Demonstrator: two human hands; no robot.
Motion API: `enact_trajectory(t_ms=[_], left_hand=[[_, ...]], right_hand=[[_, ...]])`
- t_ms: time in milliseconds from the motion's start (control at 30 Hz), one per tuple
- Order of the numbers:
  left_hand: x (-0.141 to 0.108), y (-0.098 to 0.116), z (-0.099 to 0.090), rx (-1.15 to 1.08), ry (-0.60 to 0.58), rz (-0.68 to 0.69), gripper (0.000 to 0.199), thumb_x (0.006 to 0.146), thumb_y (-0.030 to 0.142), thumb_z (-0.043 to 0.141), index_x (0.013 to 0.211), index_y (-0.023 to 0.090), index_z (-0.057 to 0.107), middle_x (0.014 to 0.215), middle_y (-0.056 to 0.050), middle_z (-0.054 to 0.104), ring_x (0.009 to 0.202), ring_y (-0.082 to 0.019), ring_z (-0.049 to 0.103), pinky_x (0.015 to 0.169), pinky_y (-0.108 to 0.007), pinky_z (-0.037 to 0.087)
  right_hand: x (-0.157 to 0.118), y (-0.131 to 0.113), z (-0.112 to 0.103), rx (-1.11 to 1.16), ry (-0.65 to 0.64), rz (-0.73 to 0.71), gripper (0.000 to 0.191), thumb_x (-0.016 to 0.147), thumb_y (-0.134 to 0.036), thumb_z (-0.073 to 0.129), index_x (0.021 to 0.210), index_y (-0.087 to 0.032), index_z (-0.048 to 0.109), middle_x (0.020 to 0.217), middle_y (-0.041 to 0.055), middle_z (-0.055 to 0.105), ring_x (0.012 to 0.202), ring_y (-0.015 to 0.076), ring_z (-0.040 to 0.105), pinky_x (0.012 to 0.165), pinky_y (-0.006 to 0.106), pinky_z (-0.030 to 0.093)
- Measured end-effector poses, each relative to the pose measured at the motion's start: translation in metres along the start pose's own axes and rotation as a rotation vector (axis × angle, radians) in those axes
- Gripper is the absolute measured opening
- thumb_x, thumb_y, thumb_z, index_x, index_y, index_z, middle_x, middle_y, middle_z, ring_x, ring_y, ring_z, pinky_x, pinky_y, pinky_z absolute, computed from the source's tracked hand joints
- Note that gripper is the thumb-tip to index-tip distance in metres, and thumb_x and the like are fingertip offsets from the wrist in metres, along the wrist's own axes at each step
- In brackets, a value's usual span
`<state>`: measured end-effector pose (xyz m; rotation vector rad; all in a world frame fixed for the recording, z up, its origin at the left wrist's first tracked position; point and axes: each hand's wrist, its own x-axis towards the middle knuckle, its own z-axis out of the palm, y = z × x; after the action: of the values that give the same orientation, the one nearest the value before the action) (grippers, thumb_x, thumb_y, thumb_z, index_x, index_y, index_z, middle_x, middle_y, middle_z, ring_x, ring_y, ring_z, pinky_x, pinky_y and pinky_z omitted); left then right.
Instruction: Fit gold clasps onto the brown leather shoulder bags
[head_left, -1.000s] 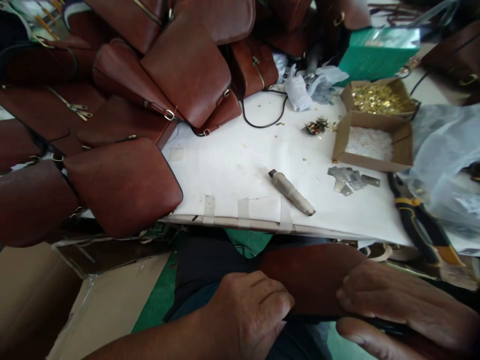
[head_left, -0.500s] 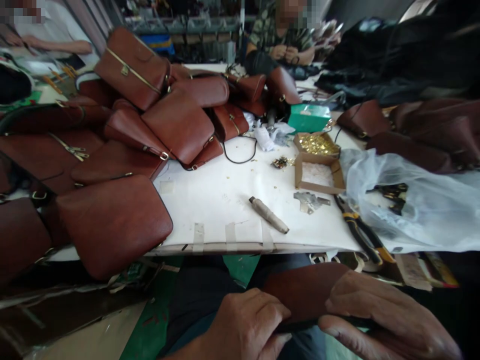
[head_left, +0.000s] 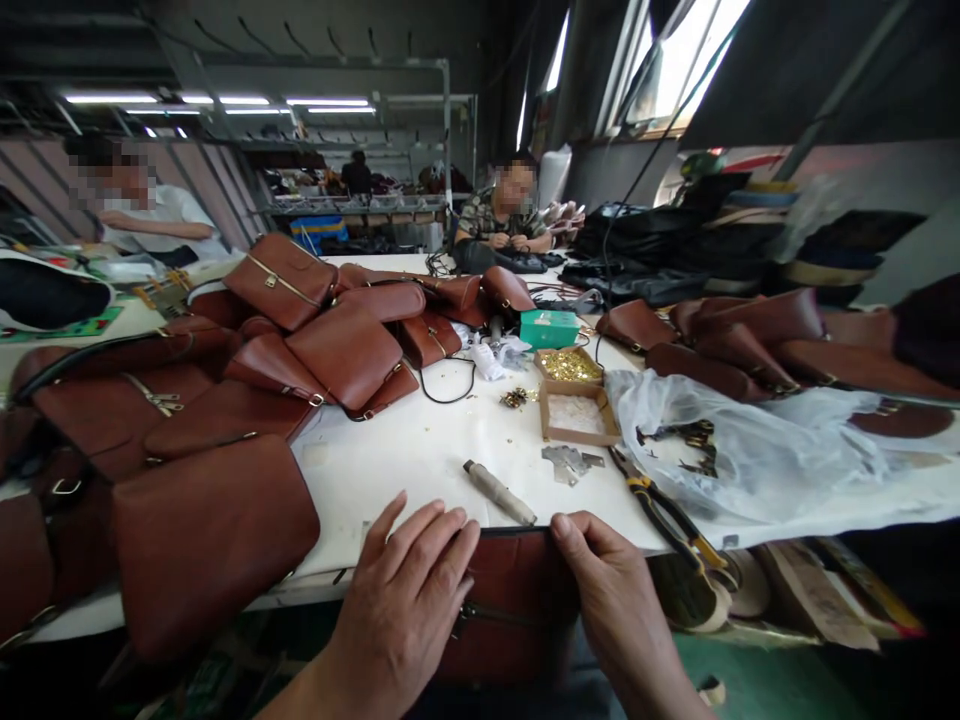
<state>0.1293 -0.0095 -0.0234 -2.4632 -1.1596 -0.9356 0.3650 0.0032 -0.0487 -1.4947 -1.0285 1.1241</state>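
Note:
A reddish-brown leather bag (head_left: pixel 517 585) with a dark top edge and a zipper is held upright at the table's front edge. My right hand (head_left: pixel 619 590) grips its upper right corner, thumb on the near face. My left hand (head_left: pixel 409 590) lies against its left side with fingers spread, the fingertips near the top edge. Just beyond the bag, a taped grey rod (head_left: pixel 499 492) lies on the white table (head_left: pixel 390 465). Black and yellow pliers (head_left: pixel 667 510) rest at the table edge to the right.
Brown bags (head_left: pixel 217 530) are piled on the left, more (head_left: pixel 727 340) at the back right. Small boxes (head_left: pixel 577 412), metal plates (head_left: pixel 571 463) and a plastic bag (head_left: pixel 757 440) lie right of centre. A person (head_left: pixel 502 220) sits across, another (head_left: pixel 161 215) at back left.
The view has tilted up, showing more of the room. Both hands and the bag have risen to the table's edge; the bag now stands upright, and my left hand's fingers have spread.

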Motion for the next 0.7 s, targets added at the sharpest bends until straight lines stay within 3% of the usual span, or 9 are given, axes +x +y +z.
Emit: enact_trajectory(t_ms=[67, 167, 267, 400, 567, 633, 700], left_hand=[[0.003, -0.008, 0.001, 0.045, -0.017, -0.007, 0.043, 0.098, 0.018, 0.066, 0.141, 0.017, 0.062, 0.138, -0.009, 0.07, 0.132, -0.028, 0.06, 0.126, -0.055, 0.036], [0.004, -0.015, 0.006, 0.058, -0.051, -0.023, 0.04, 0.098, 0.019, 0.066, 0.138, 0.017, 0.063, 0.132, -0.008, 0.071, 0.126, -0.026, 0.062, 0.12, -0.05, 0.042], [0.004, -0.015, 0.014, 0.065, -0.06, -0.051, 0.031, 0.096, 0.018, 0.068, 0.127, 0.018, 0.066, 0.12, -0.007, 0.073, 0.114, -0.026, 0.063, 0.106, -0.047, 0.047], [0.009, -0.015, 0.021, 0.061, -0.114, -0.072, 0.024, 0.094, 0.021, 0.071, 0.118, 0.02, 0.066, 0.109, -0.006, 0.073, 0.103, -0.027, 0.063, 0.091, -0.046, 0.043], [0.012, -0.034, 0.027, 0.078, -0.346, -0.185, 0.021, 0.09, 0.034, 0.078, 0.104, 0.022, 0.069, 0.091, -0.005, 0.072, 0.086, -0.027, 0.063, 0.078, -0.042, 0.042], [0.009, -0.044, 0.031, 0.052, -0.467, -0.286, 0.019, 0.09, 0.036, 0.078, 0.098, 0.022, 0.069, 0.089, -0.005, 0.073, 0.086, -0.028, 0.066, 0.078, -0.039, 0.043], [0.006, -0.052, 0.035, -0.038, -0.593, -0.401, 0.015, 0.091, 0.035, 0.075, 0.097, 0.022, 0.069, 0.091, -0.004, 0.076, 0.087, -0.026, 0.07, 0.077, -0.035, 0.043]], right_hand=[[0.01, 0.003, 0.015, 0.157, -0.049, 0.069, 0.053, 0.082, -0.069, 0.075, 0.07, -0.019, 0.062, 0.061, -0.0026, 0.052, 0.058, 0.013, 0.04, 0.055, 0.025, 0.031], [0.021, 0.005, 0.028, 0.298, -0.104, 0.127, 0.054, 0.078, -0.067, 0.08, 0.07, -0.019, 0.059, 0.061, -0.0034, 0.052, 0.058, 0.0123, 0.038, 0.055, 0.025, 0.028], [0.028, 0.007, 0.03, 0.307, -0.115, 0.132, 0.054, 0.077, -0.068, 0.082, 0.07, -0.019, 0.059, 0.062, -0.0034, 0.052, 0.058, 0.0123, 0.037, 0.056, 0.026, 0.027], [0.037, 0.013, 0.025, 0.26, -0.133, 0.128, 0.055, 0.076, -0.07, 0.081, 0.069, -0.019, 0.06, 0.062, -0.0029, 0.053, 0.06, 0.0131, 0.04, 0.057, 0.026, 0.029], [0.055, 0.018, 0.026, 0.192, -0.231, 0.113, 0.055, 0.081, -0.07, 0.076, 0.07, -0.019, 0.059, 0.06, -0.0045, 0.05, 0.057, 0.0118, 0.038, 0.055, 0.026, 0.027], [0.07, 0.013, 0.025, 0.099, -0.357, 0.08, 0.053, 0.086, -0.07, 0.07, 0.074, -0.019, 0.062, 0.064, -0.0027, 0.056, 0.058, 0.0127, 0.045, 0.054, 0.026, 0.03], [0.096, 0.003, 0.023, -0.126, -0.422, -0.057, 0.048, 0.095, -0.065, 0.061, 0.086, -0.019, 0.07, 0.074, 0.0011, 0.067, 0.064, 0.0154, 0.057, 0.057, 0.026, 0.039]])
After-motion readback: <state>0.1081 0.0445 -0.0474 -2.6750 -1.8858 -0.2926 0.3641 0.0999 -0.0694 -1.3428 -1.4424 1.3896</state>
